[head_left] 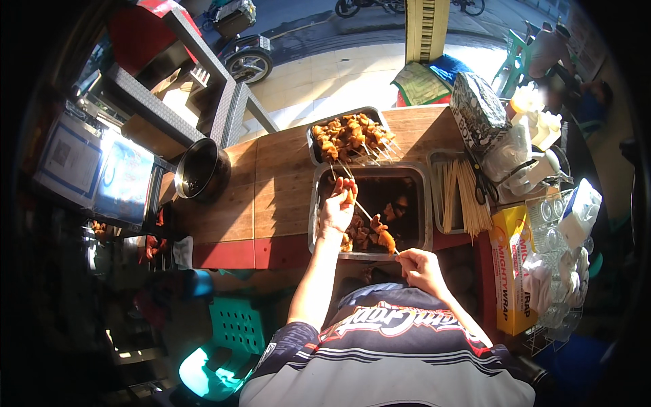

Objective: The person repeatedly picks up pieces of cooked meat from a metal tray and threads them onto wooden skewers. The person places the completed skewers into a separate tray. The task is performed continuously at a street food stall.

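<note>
And here's the skewer [364,209], slanting over the big pan [426,203], its few pieces of meat bunched low, at the end toward the person. The left hand [339,201] has its fingers closed round the bare upper length, above the pan's middle, and that looks like the steadying grip, clear of the meat. Down at the pan's near rim, the right hand [422,268] has thumb and fingers pinched together at the lower tip, just beyond the last piece; exactly how those fingertips sit, I can't tell. Holding it over the pan makes sense: any drip should land in the dark liquid, and the loose meat [359,236] in the pan's near left part lies within easy reach. Just beyond the pan, a smaller tray [313,147] carries a heap of loaded skewers [349,136], many sticks pointing out over its edge, handy for picking up, I'd say. Right beside the pan, bare sticks [468,197] lie bundled lengthwise, ends toward the person, on the right hand's side, with black scissors [483,184] over them. Farther right of the pan, a yellow box [512,271] stays out of the wet; well left of it, a dark bowl [203,169] leaves elbow room.
</note>
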Motion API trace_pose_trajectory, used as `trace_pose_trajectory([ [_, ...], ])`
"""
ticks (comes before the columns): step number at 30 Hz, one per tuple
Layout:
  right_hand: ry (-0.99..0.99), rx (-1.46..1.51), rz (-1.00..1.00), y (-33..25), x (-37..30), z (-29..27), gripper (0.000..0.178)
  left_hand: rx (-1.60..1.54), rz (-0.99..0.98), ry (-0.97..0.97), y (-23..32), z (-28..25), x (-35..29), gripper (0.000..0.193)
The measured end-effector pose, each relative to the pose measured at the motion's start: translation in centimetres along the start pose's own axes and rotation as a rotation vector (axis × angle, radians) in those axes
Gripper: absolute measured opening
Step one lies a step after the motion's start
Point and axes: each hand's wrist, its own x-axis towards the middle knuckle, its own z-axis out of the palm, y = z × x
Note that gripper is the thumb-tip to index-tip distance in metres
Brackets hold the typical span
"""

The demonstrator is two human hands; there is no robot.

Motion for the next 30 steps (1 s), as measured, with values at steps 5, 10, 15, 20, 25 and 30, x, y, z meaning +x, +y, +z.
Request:
trace_pose_trajectory([
  [5, -0.020, -0.041, -0.035, 0.0, 0.2, 0.0, 0.013, 0.053, -0.014, -0.072, -0.2, 0.5, -0.6, 0.032],
  [10, -0.031, -0.013, -0.009, 0.0, 0.2, 0.0, 0.014, 0.169, 0.017, -0.096, -1.1, 1.4, -1.5, 0.036],
  [15, -0.031, 0.048, 0.033, -0.2, 0.4, 0.3, 0.015, 0.292, 0.087, -0.039, -3.1, 2.5, -2.9, 0.043],
  [20, -0.011, 0.078, 0.016, -0.8, 0.8, 0.1, 0.015, 0.437, 0.084, -0.092, -4.4, 3.9, -4.8, 0.054],
  [25, -0.019, 0.114, 0.020, -1.2, 0.8, -0.4, 0.016, 0.456, -0.055, -0.200, -3.2, 4.6, -5.3, 0.065],
  [30, 0.032, 0.046, 0.008, -0.9, 0.7, -0.6, 0.015, 0.581, -0.251, -0.225, -2.2, 3.7, -5.2, 0.039],
])
